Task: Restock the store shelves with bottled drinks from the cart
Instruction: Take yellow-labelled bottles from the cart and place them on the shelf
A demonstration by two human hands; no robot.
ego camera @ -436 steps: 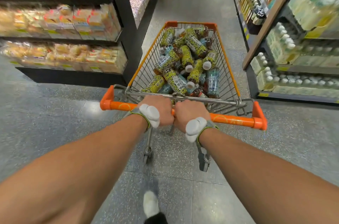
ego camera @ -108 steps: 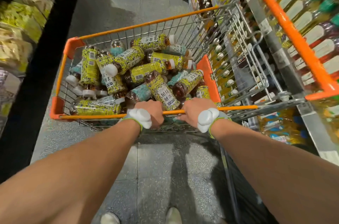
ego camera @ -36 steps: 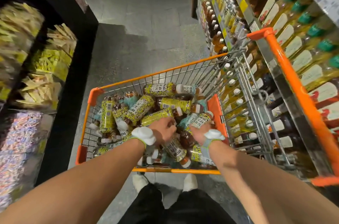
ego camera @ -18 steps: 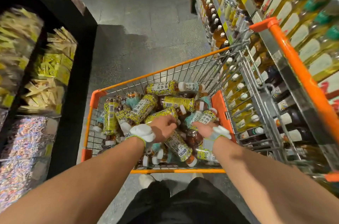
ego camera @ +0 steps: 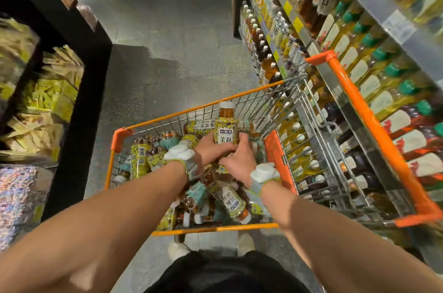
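While held over the cart [ego camera: 191, 110], tea bottle [ego camera: 225, 129]: long axis upright, cap up
Left hand [ego camera: 211, 151]: wrapped round it
Right hand [ego camera: 238, 163]: fingers curled alongside, grip unclear

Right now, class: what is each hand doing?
Left hand: holds the upright yellow-label bottle.
Right hand: in the cart beside it; grip cannot be told.

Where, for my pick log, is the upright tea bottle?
Head view, centre: the upright tea bottle stands in the cart, held by the left hand, right hand beside it.

"茉莉" on upright bottle [ego camera: 224, 134] label, smaller print blurred
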